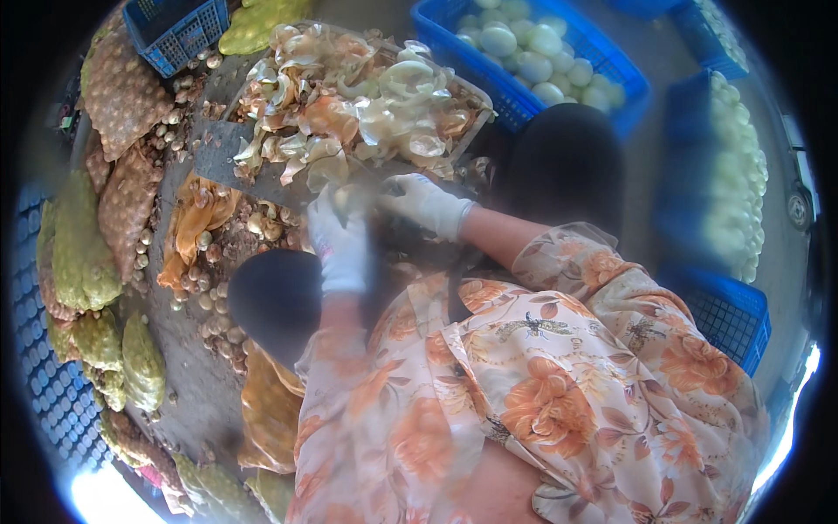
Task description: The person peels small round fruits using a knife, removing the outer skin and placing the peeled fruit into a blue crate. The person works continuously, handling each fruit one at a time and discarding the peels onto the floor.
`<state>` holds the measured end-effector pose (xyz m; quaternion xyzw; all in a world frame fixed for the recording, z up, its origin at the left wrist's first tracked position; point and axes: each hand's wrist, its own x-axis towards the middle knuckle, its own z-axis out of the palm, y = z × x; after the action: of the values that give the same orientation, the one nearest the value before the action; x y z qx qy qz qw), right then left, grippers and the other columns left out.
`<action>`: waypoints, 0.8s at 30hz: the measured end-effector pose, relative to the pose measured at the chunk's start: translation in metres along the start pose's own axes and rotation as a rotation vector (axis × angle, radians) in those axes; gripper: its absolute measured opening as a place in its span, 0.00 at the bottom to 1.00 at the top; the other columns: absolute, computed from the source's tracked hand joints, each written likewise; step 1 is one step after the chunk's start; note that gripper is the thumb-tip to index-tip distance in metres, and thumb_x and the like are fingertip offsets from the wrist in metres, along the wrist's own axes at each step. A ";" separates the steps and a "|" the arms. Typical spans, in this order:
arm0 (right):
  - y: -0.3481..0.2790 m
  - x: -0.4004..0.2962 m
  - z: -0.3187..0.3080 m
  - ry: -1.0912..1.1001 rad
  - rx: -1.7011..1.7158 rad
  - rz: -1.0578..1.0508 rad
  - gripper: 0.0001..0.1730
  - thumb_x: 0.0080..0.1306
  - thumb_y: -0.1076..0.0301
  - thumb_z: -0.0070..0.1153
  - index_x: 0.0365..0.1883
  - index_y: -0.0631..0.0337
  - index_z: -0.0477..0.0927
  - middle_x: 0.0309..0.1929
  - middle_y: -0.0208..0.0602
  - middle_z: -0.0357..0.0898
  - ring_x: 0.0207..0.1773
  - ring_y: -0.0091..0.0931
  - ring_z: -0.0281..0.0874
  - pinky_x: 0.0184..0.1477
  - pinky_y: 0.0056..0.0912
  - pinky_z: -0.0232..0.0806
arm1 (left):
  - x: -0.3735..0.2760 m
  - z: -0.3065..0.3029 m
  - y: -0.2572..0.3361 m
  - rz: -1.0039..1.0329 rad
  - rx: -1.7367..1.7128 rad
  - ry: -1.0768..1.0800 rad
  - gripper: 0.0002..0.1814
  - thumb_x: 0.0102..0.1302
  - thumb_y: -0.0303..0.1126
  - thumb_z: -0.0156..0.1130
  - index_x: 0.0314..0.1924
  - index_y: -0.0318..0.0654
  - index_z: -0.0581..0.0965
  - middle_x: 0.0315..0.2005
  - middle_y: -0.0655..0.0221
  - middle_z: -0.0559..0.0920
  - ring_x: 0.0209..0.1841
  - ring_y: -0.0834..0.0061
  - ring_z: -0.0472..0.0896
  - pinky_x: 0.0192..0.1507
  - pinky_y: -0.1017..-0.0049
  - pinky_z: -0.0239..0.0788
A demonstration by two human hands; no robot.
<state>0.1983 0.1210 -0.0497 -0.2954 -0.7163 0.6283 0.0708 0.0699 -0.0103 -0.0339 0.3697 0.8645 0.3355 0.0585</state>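
My left hand (338,239), in a white work glove, grips an onion (347,196) at its fingertips, between my knees. From the right, my gloved right hand (424,204) reaches close to that onion with bent fingers. Blur between the hands hides whether the right one holds a tool or touches the onion. Just beyond them, a heap of onion skins (366,98), white and brown, fills a shallow container (476,121). Small unpeeled onions (258,226) lie on the ground left of my left hand.
A blue plastic crate (452,62) of peeled onions (533,49) stands beyond my right knee (563,170). Stacked peeled onions (736,177) rise at the right. Mesh sacks (124,85), an orange net bag (193,223) and another blue crate (177,39) lie leftward.
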 end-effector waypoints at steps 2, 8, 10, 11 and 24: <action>0.003 -0.002 -0.001 0.041 -0.314 -0.212 0.19 0.72 0.55 0.55 0.48 0.63 0.82 0.38 0.52 0.85 0.34 0.42 0.87 0.34 0.43 0.77 | 0.004 0.013 -0.023 -0.053 -0.071 0.026 0.26 0.72 0.46 0.62 0.59 0.31 0.76 0.52 0.51 0.76 0.57 0.52 0.76 0.62 0.59 0.68; -0.052 -0.017 -0.021 -0.190 -0.264 0.125 0.21 0.73 0.54 0.53 0.49 0.67 0.79 0.37 0.53 0.84 0.28 0.43 0.86 0.30 0.44 0.79 | 0.028 0.023 -0.029 -0.145 -0.209 0.226 0.18 0.77 0.40 0.57 0.51 0.28 0.76 0.44 0.52 0.77 0.49 0.52 0.77 0.57 0.61 0.70; -0.054 -0.016 -0.023 -0.205 -0.281 0.130 0.22 0.73 0.54 0.52 0.48 0.67 0.78 0.37 0.53 0.84 0.28 0.43 0.86 0.30 0.43 0.79 | 0.032 0.022 -0.025 -0.160 -0.161 0.210 0.22 0.78 0.43 0.55 0.52 0.27 0.76 0.46 0.49 0.78 0.50 0.50 0.77 0.57 0.59 0.69; -0.055 -0.016 -0.024 -0.212 -0.290 0.132 0.22 0.73 0.54 0.52 0.48 0.67 0.78 0.37 0.53 0.84 0.28 0.43 0.86 0.30 0.43 0.79 | 0.034 0.023 -0.025 -0.156 -0.147 0.204 0.23 0.78 0.44 0.55 0.52 0.26 0.76 0.47 0.48 0.78 0.50 0.49 0.78 0.57 0.58 0.69; -0.056 -0.002 -0.025 -0.371 -0.524 0.014 0.18 0.67 0.61 0.55 0.43 0.68 0.85 0.44 0.58 0.85 0.50 0.48 0.84 0.56 0.47 0.73 | 0.043 0.017 -0.049 -0.287 -0.198 0.046 0.28 0.75 0.49 0.59 0.53 0.25 0.80 0.48 0.45 0.84 0.52 0.51 0.82 0.58 0.61 0.71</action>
<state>0.1932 0.1396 0.0087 -0.1891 -0.8522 0.4662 -0.1437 0.0160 0.0034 -0.0716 0.2270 0.8723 0.4155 0.1219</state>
